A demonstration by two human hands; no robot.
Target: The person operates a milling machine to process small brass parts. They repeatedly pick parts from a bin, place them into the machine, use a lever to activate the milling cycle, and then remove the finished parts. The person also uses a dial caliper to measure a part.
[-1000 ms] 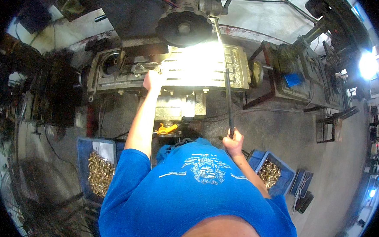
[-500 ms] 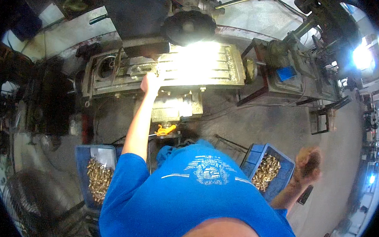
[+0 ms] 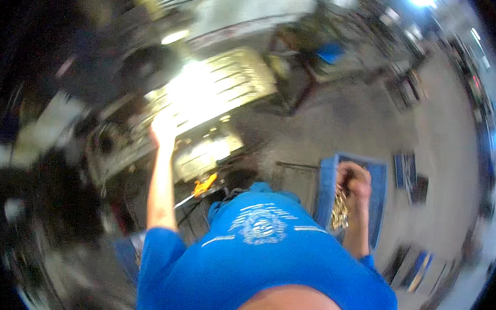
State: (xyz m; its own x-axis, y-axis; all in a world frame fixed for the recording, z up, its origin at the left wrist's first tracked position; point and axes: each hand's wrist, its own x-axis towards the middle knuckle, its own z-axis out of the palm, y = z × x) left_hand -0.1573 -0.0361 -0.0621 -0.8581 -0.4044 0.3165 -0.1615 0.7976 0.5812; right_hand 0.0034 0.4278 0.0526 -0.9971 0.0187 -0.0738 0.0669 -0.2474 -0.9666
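Observation:
My left hand (image 3: 163,131) reaches to the front edge of a slotted metal machine table (image 3: 244,72). It looks closed, a rounded shape washed out by glare, and whatever it holds there does not show. My right hand (image 3: 355,180) is over a blue bin (image 3: 377,191) to my right, its fingers curled inward. Small brass-coloured metal parts (image 3: 340,212) lie in that bin, just below the hand. Whether a part sits inside the curled fingers is hidden.
A bright lamp glare covers the middle of the machine table. Below the table is an orange-yellow handle (image 3: 205,185). At the lower left, another blue bin (image 3: 124,255) is partly hidden by my sleeve. A workbench with a blue item (image 3: 330,52) stands beyond the table's right end.
My right hand has moved inward from outside the right bin to over its brass parts. My left hand stays at the machine table. The whole view has turned toward the right and blurred.

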